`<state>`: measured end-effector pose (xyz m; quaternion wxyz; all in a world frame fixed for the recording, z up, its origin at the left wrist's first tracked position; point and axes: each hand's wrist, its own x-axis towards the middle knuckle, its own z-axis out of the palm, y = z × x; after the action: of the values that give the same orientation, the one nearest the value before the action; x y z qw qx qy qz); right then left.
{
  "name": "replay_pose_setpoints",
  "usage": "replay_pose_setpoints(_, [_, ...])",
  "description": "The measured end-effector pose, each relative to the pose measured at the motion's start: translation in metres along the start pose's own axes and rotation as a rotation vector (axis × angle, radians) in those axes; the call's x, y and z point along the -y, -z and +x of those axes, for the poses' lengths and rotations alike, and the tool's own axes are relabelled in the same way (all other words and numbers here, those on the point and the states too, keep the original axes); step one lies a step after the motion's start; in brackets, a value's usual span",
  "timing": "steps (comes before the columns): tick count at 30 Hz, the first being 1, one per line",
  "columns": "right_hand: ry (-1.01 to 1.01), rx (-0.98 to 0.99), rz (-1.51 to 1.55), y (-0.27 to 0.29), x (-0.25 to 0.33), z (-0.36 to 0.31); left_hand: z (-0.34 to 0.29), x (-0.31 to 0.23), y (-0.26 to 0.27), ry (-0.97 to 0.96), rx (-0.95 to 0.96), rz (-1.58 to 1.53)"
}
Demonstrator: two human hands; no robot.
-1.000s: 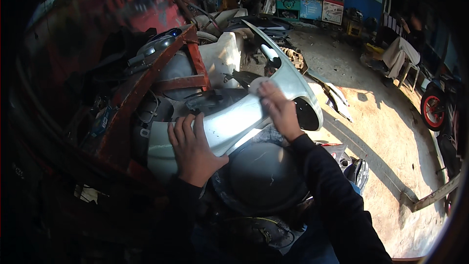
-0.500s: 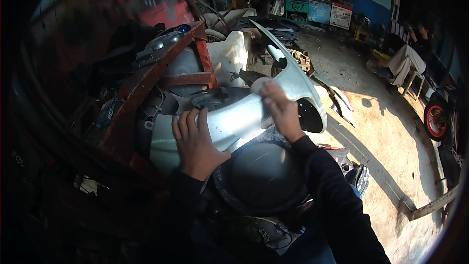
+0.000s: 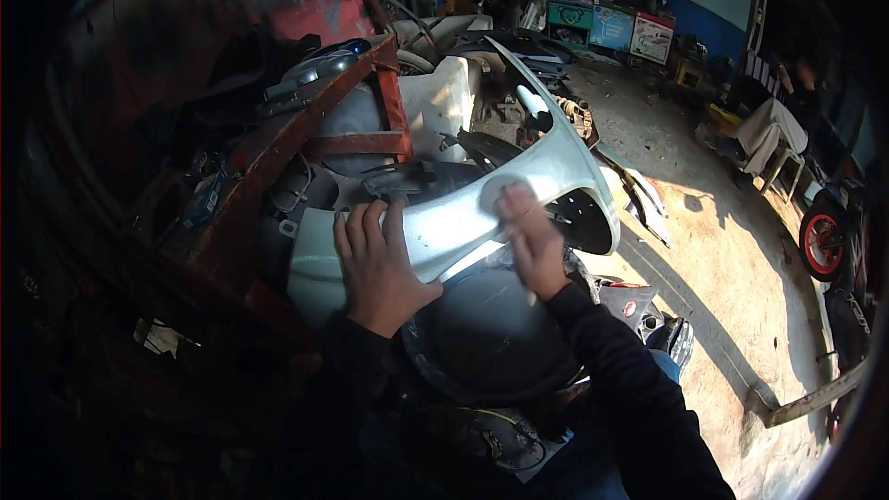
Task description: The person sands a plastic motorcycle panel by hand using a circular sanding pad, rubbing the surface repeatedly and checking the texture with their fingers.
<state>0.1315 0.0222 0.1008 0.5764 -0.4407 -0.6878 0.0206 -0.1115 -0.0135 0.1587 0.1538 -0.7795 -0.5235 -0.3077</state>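
Note:
A pale green-white motorcycle body panel [image 3: 444, 224] lies across in front of me, narrow at the left and flaring into a curved, cut-out end at the far right. Over its left part rests my left hand [image 3: 381, 264], fingers across the top and thumb at the near edge, gripping it. My right hand [image 3: 534, 245], blurred by motion, is closed on a greyish round pad [image 3: 503, 194] pressed to the panel's middle; the pad's exact kind is hard to make out. Under the panel sits a round black tub-like object [image 3: 491, 333], dusty on top.
A red metal frame [image 3: 278, 143] stands close at the left, with silver parts [image 3: 310, 74] beside it. Loose body parts [image 3: 639, 194] lie on the floor at right. Further right are a cloth-draped stool [image 3: 773, 134] and a red-rimmed wheel [image 3: 822, 239]. Boxes [image 3: 611, 26] line the back.
My right hand has slid the pad a little down and toward me along the panel. My left hand keeps its place on the panel. The view has shifted slightly.

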Motion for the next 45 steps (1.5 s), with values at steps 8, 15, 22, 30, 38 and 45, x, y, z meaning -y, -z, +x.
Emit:
replay_pose_setpoints(8, [0.085, 0.086, 0.049, -0.009, 0.009, 0.007, 0.003, -0.005, 0.005, 0.010, 0.004, 0.008])
replay_pose_setpoints(15, [0.123, 0.050, -0.009, -0.012, -0.002, -0.011, 0.007, -0.004, -0.005, -0.012, -0.011, -0.008])
replay_pose_setpoints(22, [0.178, 0.188, -0.092, -0.022, 0.013, -0.020, 0.010, 0.002, -0.009, -0.009, -0.018, 0.002])
replay_pose_setpoints(30, [-0.070, 0.023, 0.006, -0.016, 0.007, 0.010, 0.005, 0.002, -0.010, 0.004, -0.029, 0.014])
replay_pose_setpoints(38, [0.049, 0.105, -0.008, -0.020, 0.005, 0.021, 0.005, -0.007, -0.008, 0.007, -0.034, 0.019])
replay_pose_setpoints(45, [0.101, 0.158, -0.005, -0.030, 0.025, 0.019, 0.000, -0.001, -0.010, -0.010, -0.073, 0.018])
